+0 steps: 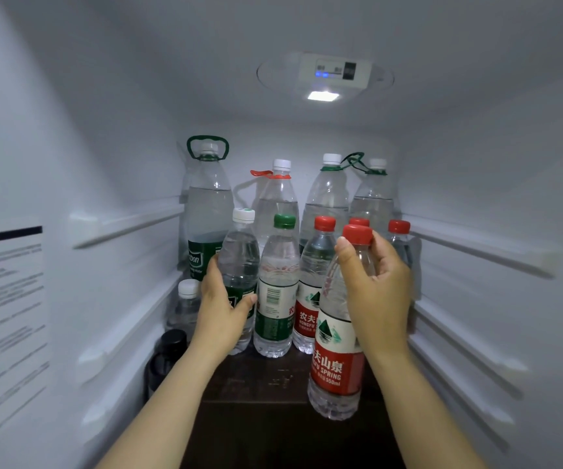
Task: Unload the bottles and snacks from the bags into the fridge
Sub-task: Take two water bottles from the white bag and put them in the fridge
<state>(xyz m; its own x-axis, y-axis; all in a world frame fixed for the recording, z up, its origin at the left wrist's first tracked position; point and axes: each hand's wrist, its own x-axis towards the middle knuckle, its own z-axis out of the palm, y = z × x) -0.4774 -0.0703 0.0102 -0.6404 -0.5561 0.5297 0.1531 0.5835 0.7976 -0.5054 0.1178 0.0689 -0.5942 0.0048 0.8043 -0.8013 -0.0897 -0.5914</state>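
Red-capped bottle [336, 367] — clear, red label | right hand [380, 289] grips it | left hand [221, 306] grips white-capped bottle [239, 255]

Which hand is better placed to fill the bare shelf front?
Right: the right hand holds the Nongfu Spring bottle by its neck at that spot; the left hand grips a white-capped bottle farther back.
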